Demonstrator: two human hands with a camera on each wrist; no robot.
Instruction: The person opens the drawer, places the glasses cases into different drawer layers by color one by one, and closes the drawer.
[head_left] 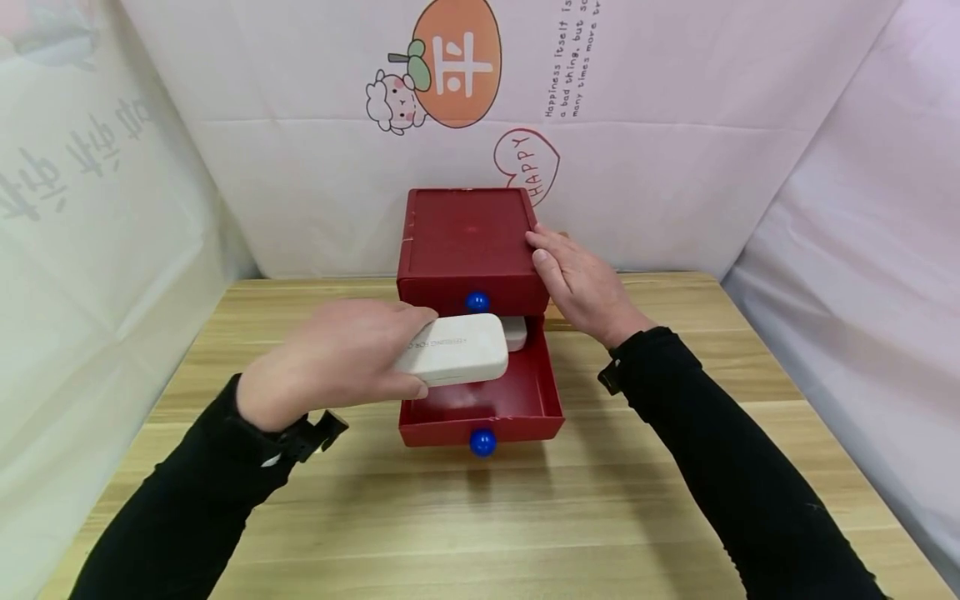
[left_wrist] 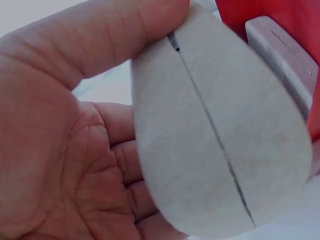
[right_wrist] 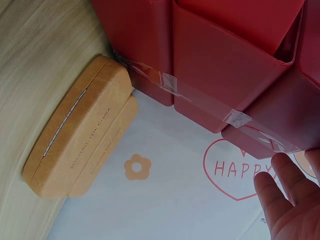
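A white glasses case (head_left: 459,354) is gripped by my left hand (head_left: 337,350), thumb on one side and fingers on the other. It hangs tilted over the pulled-out lower drawer (head_left: 442,432) of a small red drawer box (head_left: 468,237). In the left wrist view, the seam of the held case (left_wrist: 200,125) faces the camera. Farther back in that drawer lies a second white case (head_left: 514,333), partly hidden by the upper drawer. My right hand (head_left: 588,287) rests with straight fingers against the upper right side of the box.
Blue round knobs (head_left: 483,442) sit on the drawer fronts. In the right wrist view, two tan glasses cases (right_wrist: 82,130) stand together near the red box, by the cloth. Printed white cloth (head_left: 300,183) walls off the wooden table (head_left: 480,533) at the back and sides.
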